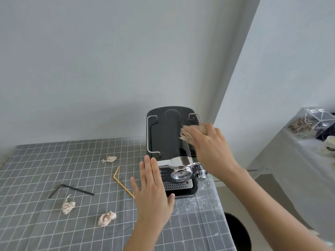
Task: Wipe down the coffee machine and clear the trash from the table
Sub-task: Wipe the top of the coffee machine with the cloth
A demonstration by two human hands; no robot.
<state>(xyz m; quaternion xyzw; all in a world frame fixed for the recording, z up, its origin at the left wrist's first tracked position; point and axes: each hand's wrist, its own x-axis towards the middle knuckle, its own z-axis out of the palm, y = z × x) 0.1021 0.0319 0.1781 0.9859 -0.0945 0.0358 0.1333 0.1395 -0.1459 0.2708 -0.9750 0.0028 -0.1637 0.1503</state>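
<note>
A black and chrome coffee machine (165, 134) stands at the table's far right. My right hand (210, 147) presses a crumpled beige tissue (188, 132) onto the right side of its black top. My left hand (152, 187) lies flat with fingers apart against the machine's front left side. Three crumpled tissue balls lie on the grey checked tablecloth (36, 178): one behind (109, 159), one at the left (68, 206), one in front (107, 218). A bent yellow straw (120, 180) and a bent black straw (70, 189) lie between them.
A dark round bin (239, 232) sits on the floor just right of the table. A grey side table (290, 160) at the far right carries a clear plastic box (315, 116) and a paper cup (329, 146). A wall stands close behind.
</note>
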